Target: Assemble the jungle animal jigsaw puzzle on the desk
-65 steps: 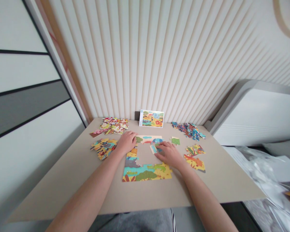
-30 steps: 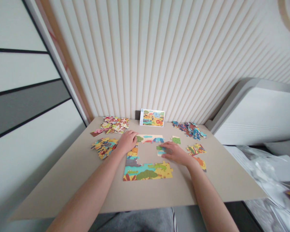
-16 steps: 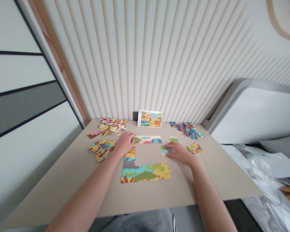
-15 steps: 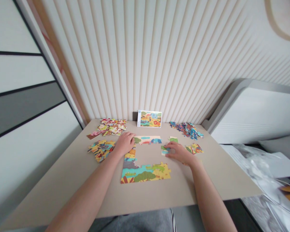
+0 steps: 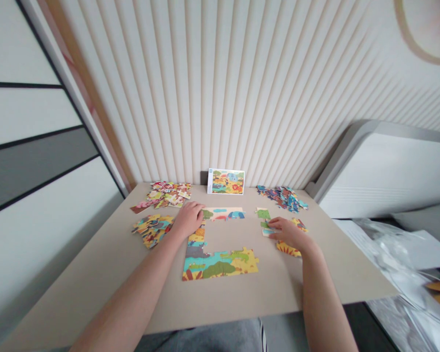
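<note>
My left hand (image 5: 188, 218) lies on the upper left corner of a partly joined jigsaw puzzle (image 5: 220, 266), its fingers resting flat over the edge. The puzzle forms a left side, a bottom strip and a top strip with a blue elephant; bare table shows inside. To the right, my right hand (image 5: 288, 232) pinches a green and light-blue puzzle piece (image 5: 267, 232) at the table surface. Just above that piece lies a green tree piece (image 5: 263, 213). Yellow puzzle pieces (image 5: 287, 249) lie partly hidden under and beside the right hand.
A picture card (image 5: 226, 182) leans upright against the ribbed wall. Loose puzzle pieces lie in piles: pink and green (image 5: 168, 193) at back left, yellow (image 5: 153, 230) at left, blue (image 5: 286, 197) at back right. The table (image 5: 220, 305) ends close to my lap.
My right hand has moved to the right with the green and light-blue piece, away from the top strip. The yellow pieces beneath it show more. My left hand has stayed in place.
</note>
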Motion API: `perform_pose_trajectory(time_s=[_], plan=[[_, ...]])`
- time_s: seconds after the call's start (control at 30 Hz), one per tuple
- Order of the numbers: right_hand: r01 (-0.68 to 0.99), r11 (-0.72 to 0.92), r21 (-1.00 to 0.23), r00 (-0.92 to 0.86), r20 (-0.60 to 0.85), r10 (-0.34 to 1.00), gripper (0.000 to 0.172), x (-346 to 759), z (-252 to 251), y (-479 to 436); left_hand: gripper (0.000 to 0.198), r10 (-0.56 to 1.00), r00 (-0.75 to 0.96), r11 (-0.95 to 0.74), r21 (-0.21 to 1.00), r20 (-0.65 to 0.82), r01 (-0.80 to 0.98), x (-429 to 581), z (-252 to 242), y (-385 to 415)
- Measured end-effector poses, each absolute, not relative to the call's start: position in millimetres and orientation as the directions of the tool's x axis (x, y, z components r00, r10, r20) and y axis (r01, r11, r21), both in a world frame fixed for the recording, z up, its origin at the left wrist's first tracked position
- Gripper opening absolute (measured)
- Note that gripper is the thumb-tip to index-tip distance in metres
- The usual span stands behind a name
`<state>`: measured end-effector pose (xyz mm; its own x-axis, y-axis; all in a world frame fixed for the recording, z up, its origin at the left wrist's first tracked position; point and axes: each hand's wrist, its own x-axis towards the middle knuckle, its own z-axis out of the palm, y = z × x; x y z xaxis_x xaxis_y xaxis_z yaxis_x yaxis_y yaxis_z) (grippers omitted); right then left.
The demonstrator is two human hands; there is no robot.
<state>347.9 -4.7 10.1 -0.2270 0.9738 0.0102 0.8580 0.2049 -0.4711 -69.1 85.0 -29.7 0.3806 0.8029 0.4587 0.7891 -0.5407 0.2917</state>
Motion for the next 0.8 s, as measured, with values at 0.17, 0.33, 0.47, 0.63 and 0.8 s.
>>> perform_pose_trajectory(time_s=[0.17, 0.33, 0.47, 0.63, 0.8], plan=[[0.853, 0.213, -0.476, -0.205, 0.07, 0.976, 0.029, 349, 15, -17, 0.03, 0.799, 0.383, -0.545, 0.289, 0.463, 0.787, -69, -30, 86], [0.904, 0.144, -0.403, -0.007, 0.323, 0.946, 0.034, 352, 18, -58, 0.03, 0.794, 0.389, -0.552, 0.287, 0.467, 0.783, -69, -30, 87], [0.921, 0.188, -0.34, -0.053, 0.37, 0.928, 0.033, 347, 8, -102, 0.031, 0.794, 0.389, -0.553, 0.29, 0.467, 0.781, -69, -32, 88], [0.924, 0.194, -0.33, -0.078, 0.335, 0.939, 0.035, 340, -9, -138, 0.031, 0.794, 0.386, -0.554, 0.295, 0.47, 0.779, -70, -35, 89], [0.93, 0.156, -0.332, -0.023, 0.372, 0.928, 0.035, 332, -12, -148, 0.031, 0.789, 0.39, -0.558, 0.291, 0.475, 0.777, -70, -36, 90]])
